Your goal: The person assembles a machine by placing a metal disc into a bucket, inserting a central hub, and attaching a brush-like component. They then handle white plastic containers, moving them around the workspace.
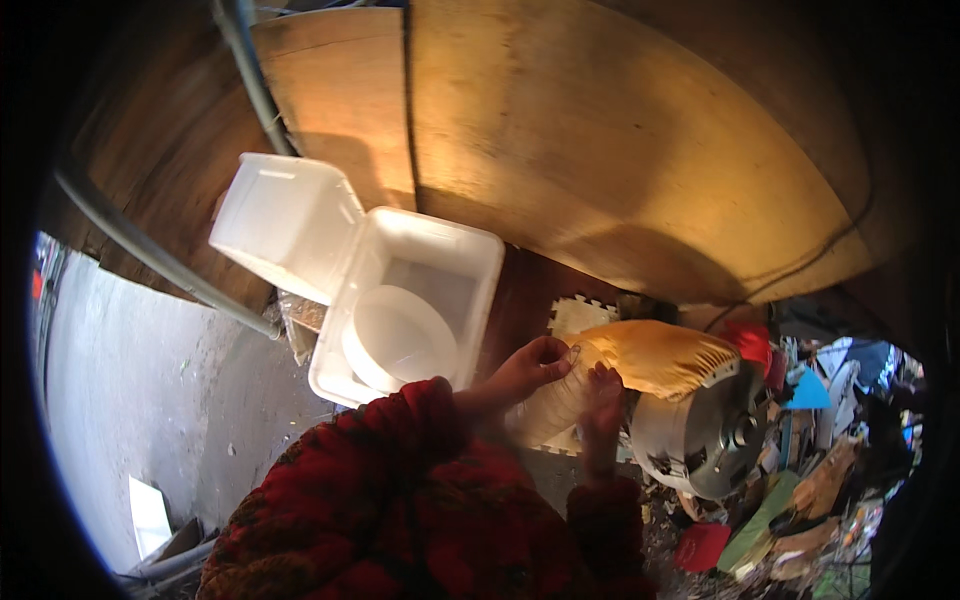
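Before my chest I hold a see-through plastic piece point(554, 408), roughly tube-shaped with faint rings along it. I cannot make out its exact kind. The thumb and fingers of my left hand point(530, 372) pinch its upper rim. Blurred and partly shadowed, my right hand point(601, 412) is curled against its right side, with the fingertips pointing up. Just beyond my hands, a yellow-orange cloth-like cover point(655, 357) lies over a round metal drum point(690, 440). Red patterned sleeves point(400, 440) cover both forearms.
A white plastic bin point(487, 280) stands at the left with a round white tub point(410, 335) inside and a second white box-like piece point(285, 220) leaning beside it. Wooden panels point(600, 130) rise behind. Mixed scrap point(800, 480) covers the ground at right; a metal pipe point(160, 250) crosses the left.
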`<control>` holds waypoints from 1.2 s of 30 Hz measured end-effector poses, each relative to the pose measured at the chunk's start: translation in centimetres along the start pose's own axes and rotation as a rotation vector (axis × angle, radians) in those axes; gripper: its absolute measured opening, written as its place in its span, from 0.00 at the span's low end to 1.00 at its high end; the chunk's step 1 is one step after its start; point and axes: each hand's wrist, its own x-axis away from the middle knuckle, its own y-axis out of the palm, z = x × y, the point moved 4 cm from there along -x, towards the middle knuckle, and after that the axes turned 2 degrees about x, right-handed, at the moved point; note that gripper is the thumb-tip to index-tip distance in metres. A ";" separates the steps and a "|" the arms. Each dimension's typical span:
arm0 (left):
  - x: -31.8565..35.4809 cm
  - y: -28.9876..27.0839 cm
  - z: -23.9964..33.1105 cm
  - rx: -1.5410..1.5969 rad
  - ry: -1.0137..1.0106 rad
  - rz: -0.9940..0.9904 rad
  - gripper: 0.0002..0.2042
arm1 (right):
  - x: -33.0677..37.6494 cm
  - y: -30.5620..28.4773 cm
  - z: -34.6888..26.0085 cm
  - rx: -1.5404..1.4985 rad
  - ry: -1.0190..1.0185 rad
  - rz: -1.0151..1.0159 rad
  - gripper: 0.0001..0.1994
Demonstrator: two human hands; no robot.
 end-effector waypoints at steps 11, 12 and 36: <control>-2.8 16.3 -1.1 -0.504 0.032 -0.309 0.06 | 6.0 -18.5 -13.7 1.024 -0.222 0.005 0.42; -3.2 17.3 -1.0 -0.680 0.081 -0.286 0.07 | 6.4 -19.9 -14.5 1.130 -0.247 -0.026 0.41; -8.5 27.7 -10.3 0.183 -0.567 -0.166 0.32 | 22.3 -42.6 -11.1 1.023 -0.090 0.518 0.50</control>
